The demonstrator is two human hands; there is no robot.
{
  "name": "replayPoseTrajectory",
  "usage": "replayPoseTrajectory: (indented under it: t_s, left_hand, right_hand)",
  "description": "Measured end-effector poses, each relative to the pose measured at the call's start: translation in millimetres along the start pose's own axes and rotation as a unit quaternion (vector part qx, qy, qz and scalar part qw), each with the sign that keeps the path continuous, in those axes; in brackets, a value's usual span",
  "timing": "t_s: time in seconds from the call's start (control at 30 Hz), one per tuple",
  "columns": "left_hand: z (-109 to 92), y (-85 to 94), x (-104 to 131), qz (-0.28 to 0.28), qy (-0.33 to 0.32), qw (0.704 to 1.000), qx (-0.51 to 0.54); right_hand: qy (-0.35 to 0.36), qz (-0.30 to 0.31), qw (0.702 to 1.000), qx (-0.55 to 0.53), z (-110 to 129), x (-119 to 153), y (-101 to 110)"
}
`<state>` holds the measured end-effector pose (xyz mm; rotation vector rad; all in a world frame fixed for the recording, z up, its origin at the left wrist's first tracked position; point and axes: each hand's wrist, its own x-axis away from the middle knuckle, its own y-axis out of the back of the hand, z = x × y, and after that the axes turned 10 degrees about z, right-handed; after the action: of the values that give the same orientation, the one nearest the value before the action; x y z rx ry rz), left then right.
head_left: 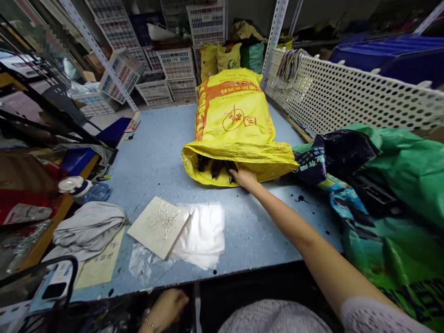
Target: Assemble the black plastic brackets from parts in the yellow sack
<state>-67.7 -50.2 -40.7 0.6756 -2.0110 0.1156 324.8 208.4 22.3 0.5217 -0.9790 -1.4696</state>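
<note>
A yellow woven sack with red print lies on the blue table, its mouth toward me. Several black parts show inside the opening. My right hand reaches into the mouth, its fingers closed on a black part at the right. Low in the view, below the table's front edge, is my left hand, blurred, with its fingers curled and partly hidden. Between the sack and the front edge lie a square pale board with small shiny pieces on it and a stack of clear plastic bags.
Green sacks fill the right side beside a white perforated panel. At the left are a grey cloth, a bottle and a phone. White crates stand behind the table.
</note>
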Motion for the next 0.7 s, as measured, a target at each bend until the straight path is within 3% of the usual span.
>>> replayPoseTrajectory:
  t_s: [0.07, 0.13, 0.23, 0.27, 0.33, 0.4, 0.47, 0.53, 0.6, 0.7]
  left_hand:
    - [-38, -15.0, 4, 0.052, -0.088, 0.994, 0.05]
    - [-87, -18.5, 1, 0.034, -0.194, 0.972, 0.128]
    - [-163, -10.2, -27, -0.119, -0.311, 0.897, 0.291]
    - [-183, -7.8, -39, -0.149, -0.346, 0.862, 0.34]
    - [-214, -7.5, -61, -0.155, -0.393, 0.813, 0.401]
    - [-230, -13.5, -74, -0.132, -0.406, 0.805, 0.412]
    - [-234, -22.3, -73, -0.12, -0.406, 0.817, 0.392]
    - [-232, -30.1, -66, -0.109, -0.403, 0.832, 0.366]
    - [-230, -35.5, -58, -0.09, -0.394, 0.843, 0.354]
    - [-228, -39.5, -51, -0.121, -0.394, 0.857, 0.309]
  right_hand:
    - [0.014, 0.042, 0.999, -0.02, 4, -8, 1]
    - [0.051, 0.074, 0.995, -0.042, 0, 10, -8]
    - [0.115, 0.119, 0.982, -0.086, -15, 77, -31]
    - [0.141, 0.136, 0.974, -0.111, -22, 104, -39]
    - [0.21, 0.19, 0.932, -0.225, -35, 151, -48]
    - [0.217, 0.218, 0.917, -0.254, -46, 179, -47]
    - [0.202, 0.17, 0.941, -0.211, -52, 185, -35]
    - [0.225, 0.082, 0.959, -0.151, -52, 175, -21]
    - [0.272, 0.039, 0.955, -0.113, -45, 160, -12]
    - [0.27, 0.093, 0.936, -0.205, -29, 146, -17]
